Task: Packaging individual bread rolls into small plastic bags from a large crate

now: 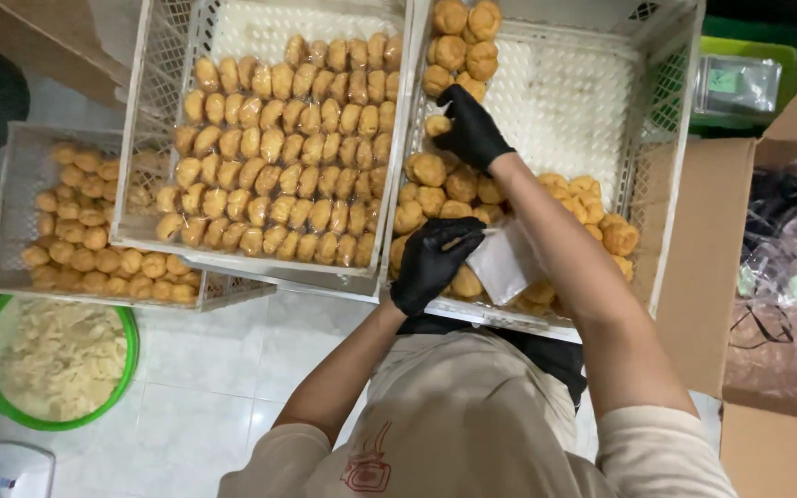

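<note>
Pastries going from crate to pouch, mid-pick.

Black-gloved right hand (470,131) pinches one round golden pastry (437,124) in the white plastic crate (671,138) at upper centre; black-gloved left hand (433,263) grips the small clear plastic pouch (506,265) at lower centre. Next likely needs the pouch mouth held wide for the pastry.

Single head-worn view, steeply downward and close over white crates (657,175) and tiled floor (223,378).
</note>
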